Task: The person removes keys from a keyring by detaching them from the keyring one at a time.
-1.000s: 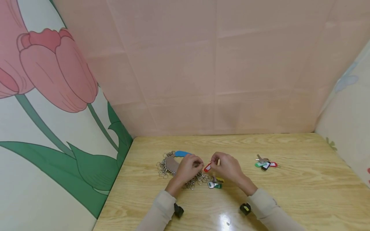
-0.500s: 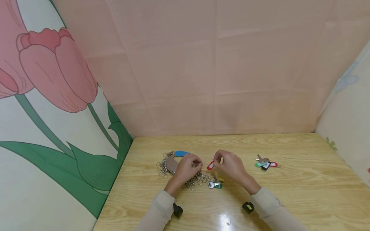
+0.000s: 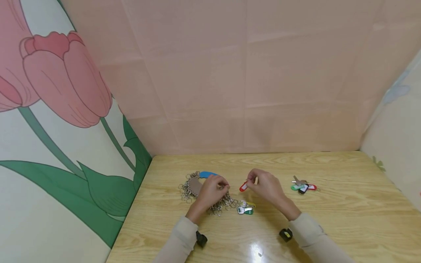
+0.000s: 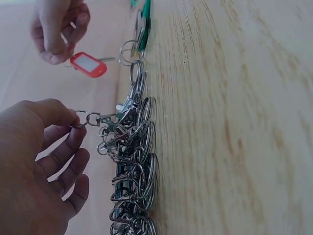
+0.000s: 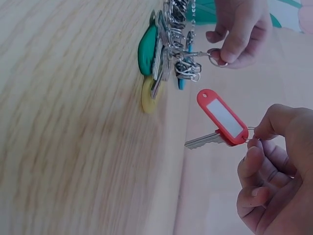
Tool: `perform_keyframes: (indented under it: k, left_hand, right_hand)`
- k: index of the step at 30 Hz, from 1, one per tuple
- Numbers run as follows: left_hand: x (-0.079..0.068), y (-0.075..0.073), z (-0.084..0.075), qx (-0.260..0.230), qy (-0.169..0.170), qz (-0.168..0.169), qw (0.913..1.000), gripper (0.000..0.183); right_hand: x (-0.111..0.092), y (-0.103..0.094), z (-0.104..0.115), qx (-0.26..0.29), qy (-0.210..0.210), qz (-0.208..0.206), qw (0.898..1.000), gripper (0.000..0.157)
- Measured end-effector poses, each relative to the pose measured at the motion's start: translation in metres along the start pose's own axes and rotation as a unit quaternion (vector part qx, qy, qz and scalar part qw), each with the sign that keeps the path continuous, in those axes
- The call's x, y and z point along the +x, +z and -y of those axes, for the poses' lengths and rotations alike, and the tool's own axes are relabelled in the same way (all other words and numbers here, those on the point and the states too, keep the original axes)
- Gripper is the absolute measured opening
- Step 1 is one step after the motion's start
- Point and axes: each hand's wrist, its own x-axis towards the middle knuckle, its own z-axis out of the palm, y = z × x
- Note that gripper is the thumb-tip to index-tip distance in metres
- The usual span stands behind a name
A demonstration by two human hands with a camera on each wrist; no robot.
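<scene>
My left hand (image 3: 212, 191) pinches a small metal split ring (image 4: 80, 125) between thumb and index finger. A swivel clasp (image 4: 93, 119) links this ring to a dense bunch of metal clasps and rings (image 4: 144, 171). To the right, my right hand (image 3: 268, 186) pinches the thin ring of a red key tag (image 5: 222, 117) with a white label. A silver key (image 5: 203, 140) hangs on that same ring. The tag and key are held above the table, apart from the left hand. Under the left hand lies a curved brown plate (image 3: 195, 186) fringed with clasps, partly hidden.
A blue strip (image 3: 207, 174) shows behind the left hand. Keys with green (image 5: 146, 51) and yellow tags (image 5: 148, 95) lie between the hands, by the clasps. Farther right is a pile of keys with green, black and red tags (image 3: 310, 187). A pink sheet (image 3: 243, 91) hangs behind the table.
My right hand has moved right and slightly away from me, carrying the red key tag farther from the left hand. The left hand stays nearly in place.
</scene>
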Motion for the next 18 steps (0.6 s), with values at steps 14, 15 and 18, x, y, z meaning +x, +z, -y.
perform_keyframes:
  k: [14, 15, 18]
  left_hand:
    - [-0.005, -0.002, 0.006, -0.005, -0.019, -0.005, 0.9998, 0.008]
    - [-0.005, -0.002, 0.007, -0.005, -0.019, -0.005, 0.9998, 0.008]
    - [-0.005, -0.004, 0.008, -0.002, -0.016, -0.006, 0.9998, 0.008]
  right_hand:
    - [-0.001, -0.011, -0.012, -0.004, 0.012, 0.0, 1.0, 0.009]
    - [-0.001, -0.012, -0.013, -0.005, 0.013, 0.0, 1.0, 0.009]
    - [-0.002, -0.015, -0.016, -0.007, 0.013, -0.003, 1.0, 0.008]
